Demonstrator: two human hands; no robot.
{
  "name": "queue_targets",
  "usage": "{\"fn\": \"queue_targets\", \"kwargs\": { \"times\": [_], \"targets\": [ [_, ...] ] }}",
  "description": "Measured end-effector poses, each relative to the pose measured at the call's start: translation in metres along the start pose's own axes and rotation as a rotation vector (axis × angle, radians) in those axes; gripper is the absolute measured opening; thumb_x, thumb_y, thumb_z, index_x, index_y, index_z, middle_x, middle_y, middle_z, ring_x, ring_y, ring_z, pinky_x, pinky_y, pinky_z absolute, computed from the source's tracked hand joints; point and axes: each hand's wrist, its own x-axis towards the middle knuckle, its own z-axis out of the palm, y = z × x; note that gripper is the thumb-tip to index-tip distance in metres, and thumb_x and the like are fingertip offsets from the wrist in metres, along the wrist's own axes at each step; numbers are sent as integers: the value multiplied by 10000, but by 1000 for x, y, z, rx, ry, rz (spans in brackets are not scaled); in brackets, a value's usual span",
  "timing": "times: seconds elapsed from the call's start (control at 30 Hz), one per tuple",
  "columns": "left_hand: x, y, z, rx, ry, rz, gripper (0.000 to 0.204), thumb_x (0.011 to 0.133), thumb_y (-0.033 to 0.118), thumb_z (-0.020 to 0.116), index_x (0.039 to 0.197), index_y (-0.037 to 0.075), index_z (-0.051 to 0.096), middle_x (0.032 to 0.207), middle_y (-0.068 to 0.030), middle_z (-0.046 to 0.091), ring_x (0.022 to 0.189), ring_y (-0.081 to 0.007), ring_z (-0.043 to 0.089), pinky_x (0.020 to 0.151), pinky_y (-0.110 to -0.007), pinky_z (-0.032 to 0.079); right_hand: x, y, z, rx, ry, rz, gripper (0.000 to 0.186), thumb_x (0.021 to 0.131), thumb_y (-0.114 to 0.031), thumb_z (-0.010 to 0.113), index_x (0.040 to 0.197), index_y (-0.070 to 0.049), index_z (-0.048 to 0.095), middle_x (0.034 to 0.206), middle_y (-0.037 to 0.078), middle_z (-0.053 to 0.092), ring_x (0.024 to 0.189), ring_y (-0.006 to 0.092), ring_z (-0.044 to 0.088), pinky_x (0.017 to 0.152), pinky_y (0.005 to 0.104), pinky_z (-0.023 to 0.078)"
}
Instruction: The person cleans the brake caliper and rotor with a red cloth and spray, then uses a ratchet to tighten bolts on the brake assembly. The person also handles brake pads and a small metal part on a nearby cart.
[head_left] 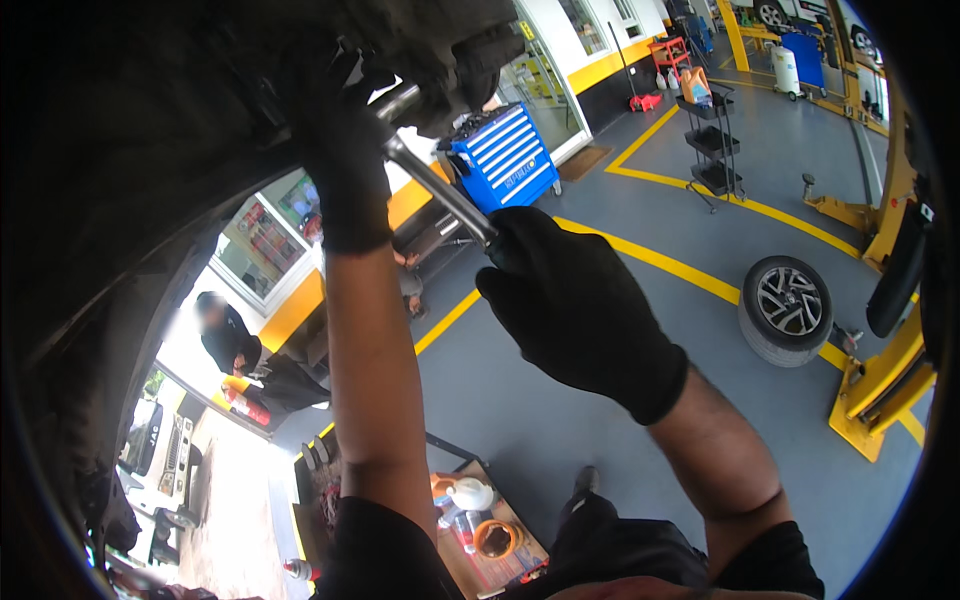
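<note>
My right hand (570, 300), in a black glove, is closed around the dark handle of a socket wrench (440, 190). Its chrome shaft slants up and left to a head with a silver socket. Beside that head my left hand (345, 185), also gloved in black, reaches up into the dark underside of a raised car (120, 190). Shadow swallows its fingers, so I cannot tell whether they grip the wrench head or a car part.
A blue tool cabinet (510, 160) stands ahead. Below me, a cart (520, 565) carries bottles and an orange bowl. To the right are a wheel (790, 305), a yellow lift post (880, 380) and a black trolley (715, 145). A person (235, 340) sits at left.
</note>
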Motion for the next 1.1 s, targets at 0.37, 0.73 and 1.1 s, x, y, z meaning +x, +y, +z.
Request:
{"fn": "queue_targets", "kwargs": {
  "times": [0.37, 0.73, 1.1],
  "targets": [
    [136, -23, -26, 753, -1, 690, 433, 1043, 86, 526, 1468, 3, 505, 1431, -181, 584, 1309, -313, 569, 1114, -403, 440, 184, -15, -97, -903, -2, -898, 209, 878, -163, 792, 1069, -86, 752, 1005, 97, 762, 913, 250, 748, 769, 358, 605],
    [172, -33, 6, 929, 7, 855, 474, 1000, 117, 589, 1450, -12, 512, 1438, -203, 577, 1348, -341, 538, 1134, -404, 438, 261, -69, -153, -736, -110, -759, 176, 857, -147, 669, 728, -40, 723, 684, 141, 676, 679, 273, 688, 629, 398, 556],
    [169, -35, -5, 1143, -31, 775, 403, 968, 124, 611, 1345, -19, 589, 1329, -219, 643, 1212, -382, 636, 1014, -431, 526, 270, -57, -138, -381, 262, -686, 171, 893, -133, 660, 776, -24, 719, 713, 130, 683, 687, 234, 679, 635, 364, 536]
  ]
}}
